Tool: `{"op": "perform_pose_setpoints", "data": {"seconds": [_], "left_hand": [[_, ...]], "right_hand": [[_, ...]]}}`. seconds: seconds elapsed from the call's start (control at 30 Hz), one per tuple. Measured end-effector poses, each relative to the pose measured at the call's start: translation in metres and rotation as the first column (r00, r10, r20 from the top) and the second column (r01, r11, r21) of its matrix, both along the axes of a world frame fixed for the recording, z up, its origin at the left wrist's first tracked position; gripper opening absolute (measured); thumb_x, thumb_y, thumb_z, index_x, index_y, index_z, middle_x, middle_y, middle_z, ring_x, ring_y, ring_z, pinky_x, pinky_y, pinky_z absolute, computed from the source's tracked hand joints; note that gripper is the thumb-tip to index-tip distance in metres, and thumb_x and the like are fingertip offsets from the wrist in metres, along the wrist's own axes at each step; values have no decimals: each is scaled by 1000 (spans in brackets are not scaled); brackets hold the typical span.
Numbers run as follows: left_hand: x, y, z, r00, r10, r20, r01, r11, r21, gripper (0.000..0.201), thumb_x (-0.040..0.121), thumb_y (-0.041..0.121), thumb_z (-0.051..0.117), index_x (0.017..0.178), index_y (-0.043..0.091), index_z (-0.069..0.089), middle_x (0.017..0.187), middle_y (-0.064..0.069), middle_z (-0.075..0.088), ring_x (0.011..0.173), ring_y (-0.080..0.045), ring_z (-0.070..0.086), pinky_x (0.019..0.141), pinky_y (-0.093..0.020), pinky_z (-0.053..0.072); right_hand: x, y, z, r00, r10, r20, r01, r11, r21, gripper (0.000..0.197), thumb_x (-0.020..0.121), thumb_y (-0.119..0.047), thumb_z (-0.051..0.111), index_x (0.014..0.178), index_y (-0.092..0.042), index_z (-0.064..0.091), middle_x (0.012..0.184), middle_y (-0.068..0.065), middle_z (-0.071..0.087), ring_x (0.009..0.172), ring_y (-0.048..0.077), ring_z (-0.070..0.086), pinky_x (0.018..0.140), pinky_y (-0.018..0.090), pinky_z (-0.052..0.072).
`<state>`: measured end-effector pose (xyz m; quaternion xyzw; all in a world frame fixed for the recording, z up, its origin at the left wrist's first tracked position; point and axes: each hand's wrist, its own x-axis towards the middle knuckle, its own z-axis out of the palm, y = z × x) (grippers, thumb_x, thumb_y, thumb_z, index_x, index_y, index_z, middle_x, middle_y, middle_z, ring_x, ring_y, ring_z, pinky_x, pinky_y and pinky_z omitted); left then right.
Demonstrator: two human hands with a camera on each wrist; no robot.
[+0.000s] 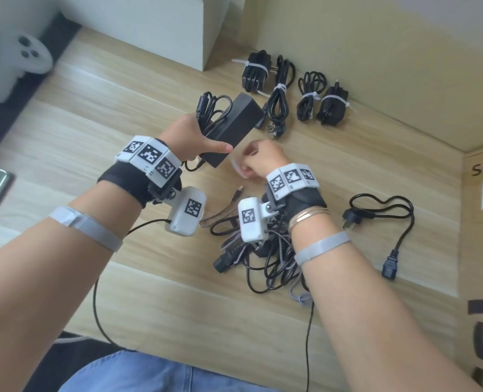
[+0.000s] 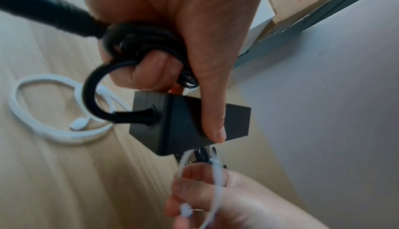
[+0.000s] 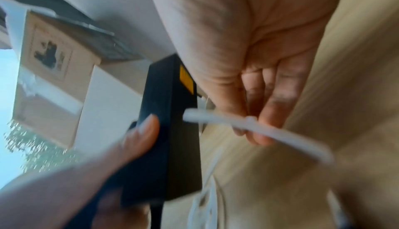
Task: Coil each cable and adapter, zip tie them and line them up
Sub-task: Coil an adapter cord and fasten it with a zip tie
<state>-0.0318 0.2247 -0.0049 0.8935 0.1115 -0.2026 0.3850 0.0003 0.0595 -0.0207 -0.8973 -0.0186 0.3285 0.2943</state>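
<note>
Fingers [image 2: 151, 74] of the left hand [image 1: 189, 134] curl round the coiled lead [image 1: 212, 108] and clamp it against the black power adapter [image 1: 234, 125], with the thumb pressed along the adapter's side, so the brick is held up off the counter [image 1: 121, 103]. Just beside the adapter's near end, the right hand [image 1: 263, 157] pinches a white zip tie [image 3: 248, 125] between thumb and fingertips; the strap is blurred, and I cannot tell whether it is looped yet, but it is not round the bundle.

As a judgement, this is the fifth item and it stands at the tying step: coiled, not yet tied.

Beyond the adapter, toward the wall, four finished bundles lie in a row: a tied adapter [image 1: 256, 72], a tied power cord [image 1: 280, 91] next to it, a tied thin cable [image 1: 309, 94], and a second tied adapter [image 1: 333, 106] at the end farthest from the held brick. Each shows a white tie round its middle.

On the near side of the adapter, under the right wrist, a tangled heap of cables [image 1: 263, 256] waits uncoiled, some braided. Farther out on the same side a loose power cord [image 1: 387, 222] sprawls open. A white cable [image 2: 43, 109], loosely looped and untied, shows on the counter in the left wrist view.

So roughly half the work seems left.
</note>
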Motion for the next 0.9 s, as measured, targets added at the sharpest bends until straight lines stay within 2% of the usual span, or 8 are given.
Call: {"op": "perform_pose_setpoints", "data": {"seconds": [0.1, 0.2, 0.3, 0.47, 0.6, 0.7, 0.77, 0.9], "left_hand": [[5, -14, 1, 1000, -15, -2, 15, 1000, -15, 45, 73, 46, 71, 68, 11, 43, 52, -3, 43, 45, -17, 46, 39, -23, 33], [13, -34, -3, 999, -44, -7, 44, 999, 20, 50, 70, 49, 72, 79, 6, 48, 56, -4, 46, 48, -16, 46, 42, -25, 29], [19, -60, -7, 997, -78, 6, 78, 997, 23, 58, 68, 49, 75, 99, 5, 53, 76, -6, 56, 60, -20, 50, 51, -28, 37], [25, -103, -11, 983, -181, -1, 180, 979, 96, 68, 68, 40, 78, 119, 7, 46, 99, -7, 57, 84, -24, 53, 69, -30, 39], [27, -126, -17, 949, -315, -21, 314, 933, 176, 73, 65, 35, 81, 122, 6, 45, 111, -11, 59, 91, -27, 55, 71, -31, 40], [28, -138, -20, 924, -380, -52, 381, 895, 234, 70, 64, 36, 82, 118, 8, 47, 110, -12, 60, 90, -28, 55, 70, -32, 41], [30, -146, -21, 912, -406, -56, 406, 875, 265, 68, 64, 36, 82, 115, 8, 46, 107, -12, 59, 89, -29, 54, 69, -32, 40], [29, -161, -22, 895, -438, -82, 440, 838, 322, 66, 67, 38, 79, 114, 8, 44, 105, -13, 54, 82, -26, 48, 68, -34, 39]], "right_hand": [[8, -31, 7, 989, -146, 17, 145, 988, 58, 25, 88, 4, 49, 100, -18, 45, 70, 3, 63, 42, 5, 57, 42, 13, 43], [14, -61, 7, 963, -261, 70, 253, 962, 105, 33, 85, 8, 34, 81, -24, 42, 65, 5, 60, 44, 13, 51, 44, 20, 43], [14, -88, 10, 926, -356, 123, 332, 926, 177, 32, 84, 5, 40, 73, -24, 49, 59, 1, 56, 43, 11, 51, 48, 22, 45], [7, -129, 9, 829, -531, 177, 465, 830, 308, 24, 89, -4, 50, 84, -21, 66, 83, -3, 68, 65, 5, 63, 56, 13, 45], [2, -158, 6, 703, -666, 248, 588, 741, 323, 30, 88, -1, 47, 82, -22, 68, 85, -6, 68, 68, 3, 65, 60, 16, 46], [-2, -168, 8, 635, -748, 193, 622, 643, 446, 28, 91, 4, 44, 87, -11, 67, 87, 0, 65, 67, 5, 64, 61, 14, 51], [-4, -171, 10, 634, -763, 124, 602, 588, 540, 28, 92, 6, 40, 94, -6, 66, 87, 2, 64, 71, 8, 65, 66, 14, 53], [-4, -172, 7, 714, -698, 63, 538, 603, 589, 36, 88, 13, 39, 110, -2, 63, 99, 6, 65, 80, 5, 66, 77, 16, 51]]}}
